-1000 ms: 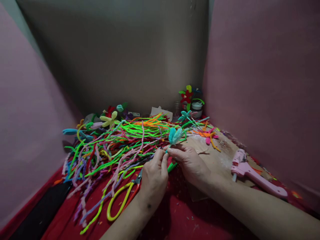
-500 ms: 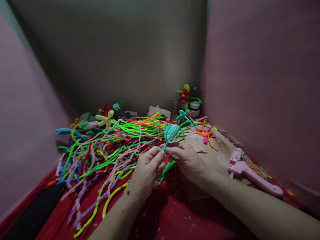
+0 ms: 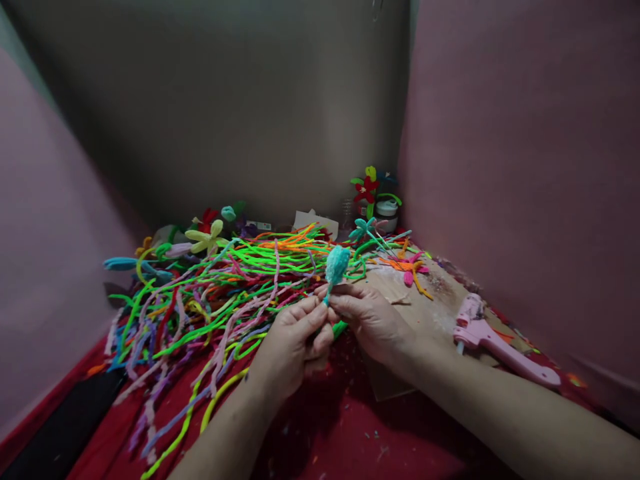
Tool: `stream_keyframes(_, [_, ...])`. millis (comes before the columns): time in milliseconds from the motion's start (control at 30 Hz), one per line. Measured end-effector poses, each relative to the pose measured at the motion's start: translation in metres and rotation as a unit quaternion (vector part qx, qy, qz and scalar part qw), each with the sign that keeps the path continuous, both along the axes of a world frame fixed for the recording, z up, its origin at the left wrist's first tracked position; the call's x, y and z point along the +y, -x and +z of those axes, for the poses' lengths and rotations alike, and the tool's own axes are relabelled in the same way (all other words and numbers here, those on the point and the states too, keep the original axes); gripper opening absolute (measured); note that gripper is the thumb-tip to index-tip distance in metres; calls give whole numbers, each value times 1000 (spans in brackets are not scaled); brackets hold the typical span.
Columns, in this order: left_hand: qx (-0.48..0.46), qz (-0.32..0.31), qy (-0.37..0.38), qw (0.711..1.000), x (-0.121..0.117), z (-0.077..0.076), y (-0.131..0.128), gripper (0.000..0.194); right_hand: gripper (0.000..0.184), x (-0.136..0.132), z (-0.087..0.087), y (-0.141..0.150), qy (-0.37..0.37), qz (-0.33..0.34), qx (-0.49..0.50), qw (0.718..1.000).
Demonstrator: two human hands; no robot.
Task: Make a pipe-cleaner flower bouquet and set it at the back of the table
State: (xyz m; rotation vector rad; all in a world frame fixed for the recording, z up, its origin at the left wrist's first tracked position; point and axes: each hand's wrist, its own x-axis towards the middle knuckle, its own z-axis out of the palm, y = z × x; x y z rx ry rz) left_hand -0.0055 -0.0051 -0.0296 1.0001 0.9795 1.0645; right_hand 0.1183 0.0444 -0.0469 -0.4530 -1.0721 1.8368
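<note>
1. Head view, centre: a turquoise fuzzy bud [image 3: 337, 265] stands nearly upright above the fingertips, leaning slightly to the right, its thin stem running down between both hands.
2. The left hand [image 3: 293, 337] has its grip closed in a pinch, thumb against fingers, on the lower part of the stem.
3. The right hand [image 3: 373, 320] meets it from the other side; its grip is also closed, thumb and fingers pinching the stem just below the bud. The fingertips of the two hands are touching or nearly so; which cannot be told.
4. Behind and to the left of the hands spreads a loose heap of fuzzy stems [image 3: 280, 257] in green, orange, pink, purple and red, on a red cloth [image 3: 320, 433].
5. A pale yellow flower [image 3: 206, 237] lies at the back left of the heap. A turquoise open flower [image 3: 363, 229] is behind the bud, to its right.
6. On the right, a pink glue gun [image 3: 500, 343] lies on its side, partly on a brown cardboard sheet [image 3: 435, 317]. An orange and pink fuzzy piece [image 3: 410, 270] is near the sheet's far end.
7. At the back, a red flower [image 3: 367, 189] stands beside a jar with a pale lid [image 3: 387, 217].
8. A black flat object [image 3: 70, 413] lies at the lower left.
</note>
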Motion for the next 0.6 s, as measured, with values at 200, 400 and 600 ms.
stream_keyframes(200, [370,214,-236,873,-5,-8,-11,9,11,-3,0,2,20,-41,12,999])
stream_keyframes(400, [469,219,-282,808,-3,-16,-7,9,9,-5,-2,4,17,-62,-4,998])
stream_keyframes(600, [386,186,-240,871,2,-15,-3,15,13,-2,-8,2,15,-46,-23,999])
